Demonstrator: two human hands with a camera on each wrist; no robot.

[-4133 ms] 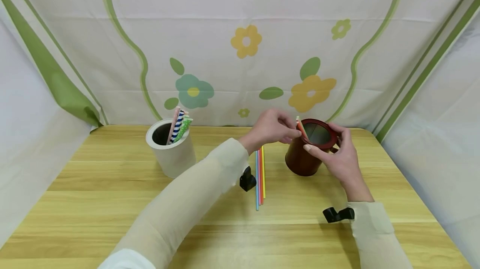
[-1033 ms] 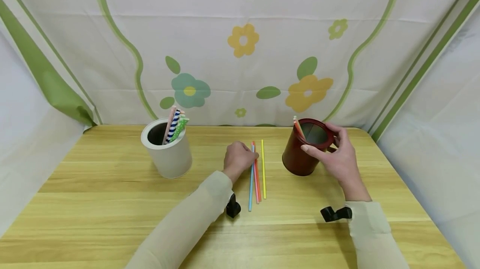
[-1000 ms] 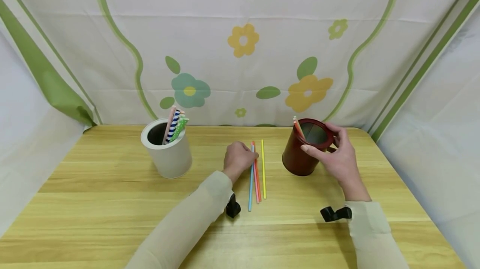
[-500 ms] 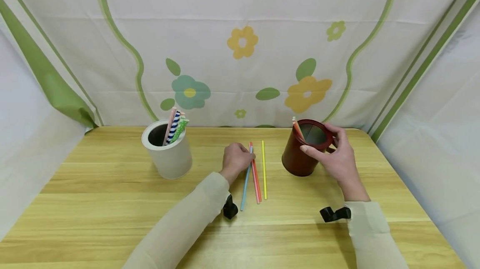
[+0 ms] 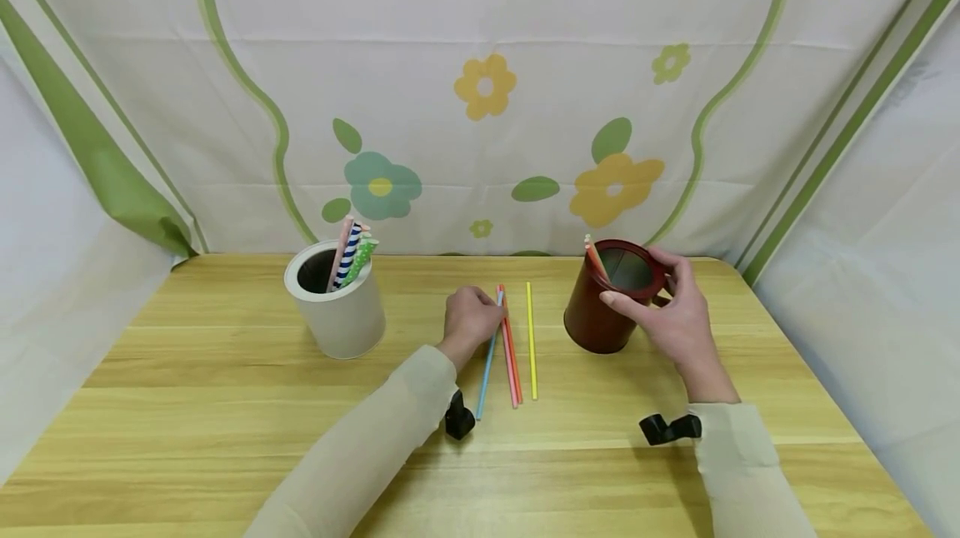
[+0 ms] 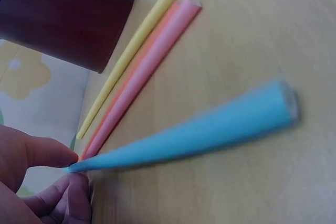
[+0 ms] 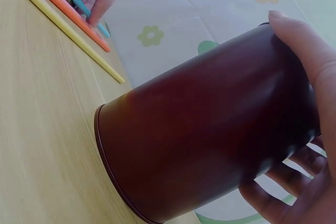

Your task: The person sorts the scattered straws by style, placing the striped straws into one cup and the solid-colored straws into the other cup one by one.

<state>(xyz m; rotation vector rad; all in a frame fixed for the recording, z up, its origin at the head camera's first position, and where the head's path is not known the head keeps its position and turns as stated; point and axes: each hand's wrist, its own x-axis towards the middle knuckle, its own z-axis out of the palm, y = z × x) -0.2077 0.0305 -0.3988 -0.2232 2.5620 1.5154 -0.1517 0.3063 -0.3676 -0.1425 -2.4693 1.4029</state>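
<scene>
My left hand (image 5: 471, 320) pinches the far end of a blue straw (image 6: 210, 129) between thumb and finger, low over the table. The straw slants toward the front left. Right beside it lie a pink straw (image 6: 142, 72) and an orange straw (image 5: 514, 359), close together, their far ends near my fingertips. A yellow straw (image 5: 532, 346) lies apart to their right. My right hand (image 5: 678, 321) grips the dark red canister (image 7: 199, 114) around its upper right side, thumb at the rim. Orange-red straws (image 5: 595, 259) lean inside that canister's left edge.
At the left stands a white canister (image 5: 345, 326) holding several patterned straws (image 5: 347, 255), pink, blue-striped and green-dotted. A flowered curtain (image 5: 450, 5) hangs behind the wooden table (image 5: 187, 405).
My left hand has come from the dark red canister down to the loose straws. The blue straw's near end has swung left, away from the pink and orange ones. My right hand keeps its grip.
</scene>
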